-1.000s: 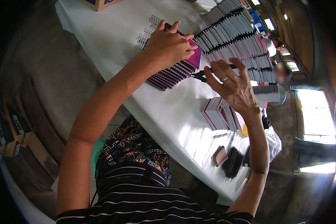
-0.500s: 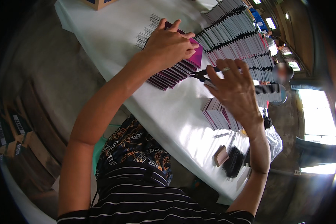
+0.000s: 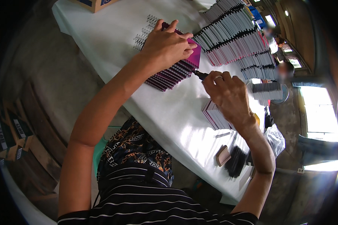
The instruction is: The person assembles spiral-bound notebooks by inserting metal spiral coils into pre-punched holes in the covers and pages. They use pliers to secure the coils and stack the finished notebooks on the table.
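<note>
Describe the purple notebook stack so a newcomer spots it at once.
Find the white table, then the left hand spread over its far part. Beneath that hand sits the purple notebook stack, spiral edges toward the wearer. Its bright purple cover sets it apart from the pale, black-bound rows to its right.

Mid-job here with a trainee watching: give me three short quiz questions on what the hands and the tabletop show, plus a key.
1. On which hand does a ring show?
2. True or false: the left hand rests on the purple spiral-bound notebooks.
3. What does the right hand hold?
A) a clear plastic bag
B) a dark plier-like tool
C) a cardboard box

Key:
1. The right hand.
2. True; its fingers are spread over the top cover.
3. B; its tip is at the near corner of the notebooks.
</note>
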Demonstrator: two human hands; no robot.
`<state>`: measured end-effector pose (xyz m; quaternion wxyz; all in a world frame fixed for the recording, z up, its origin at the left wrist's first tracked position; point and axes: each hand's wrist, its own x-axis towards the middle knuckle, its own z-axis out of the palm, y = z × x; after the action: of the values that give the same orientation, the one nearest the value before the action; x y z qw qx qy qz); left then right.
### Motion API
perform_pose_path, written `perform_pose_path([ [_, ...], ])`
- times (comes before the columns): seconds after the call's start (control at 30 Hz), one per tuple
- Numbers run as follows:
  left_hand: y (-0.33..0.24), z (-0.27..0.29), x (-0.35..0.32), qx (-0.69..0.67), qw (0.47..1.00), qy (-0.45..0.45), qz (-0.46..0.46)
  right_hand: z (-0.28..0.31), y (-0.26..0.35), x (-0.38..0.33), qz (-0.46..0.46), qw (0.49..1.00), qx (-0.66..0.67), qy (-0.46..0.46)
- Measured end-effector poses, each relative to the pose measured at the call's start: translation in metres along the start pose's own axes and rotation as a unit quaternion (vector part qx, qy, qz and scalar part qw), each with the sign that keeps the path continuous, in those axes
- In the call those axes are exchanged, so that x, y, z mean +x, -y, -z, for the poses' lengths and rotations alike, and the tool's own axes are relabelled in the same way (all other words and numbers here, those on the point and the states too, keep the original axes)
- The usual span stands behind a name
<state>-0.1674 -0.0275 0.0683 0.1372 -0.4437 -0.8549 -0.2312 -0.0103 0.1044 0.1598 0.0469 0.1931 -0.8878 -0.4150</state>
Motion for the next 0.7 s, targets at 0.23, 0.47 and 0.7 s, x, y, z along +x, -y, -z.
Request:
perform_pose_path([
  [0.23, 0.000, -0.006, 0.000, 0.009, 1.000, -0.022, -0.019, -0.001, -0.044, 0.004, 0.053, 0.986, 0.059, -0.146],
  [0.47, 0.000, -0.006, 0.002, -0.011, 1.000, -0.011, -0.019, -0.013, -0.045, 0.003, 0.119, 0.975, -0.044, -0.180],
  [0.7, 0.003, -0.007, 0.001, 0.024, 1.000, -0.008, -0.018, 0.018, 0.000, -0.001, -0.076, 0.997, 0.031, -0.005],
])
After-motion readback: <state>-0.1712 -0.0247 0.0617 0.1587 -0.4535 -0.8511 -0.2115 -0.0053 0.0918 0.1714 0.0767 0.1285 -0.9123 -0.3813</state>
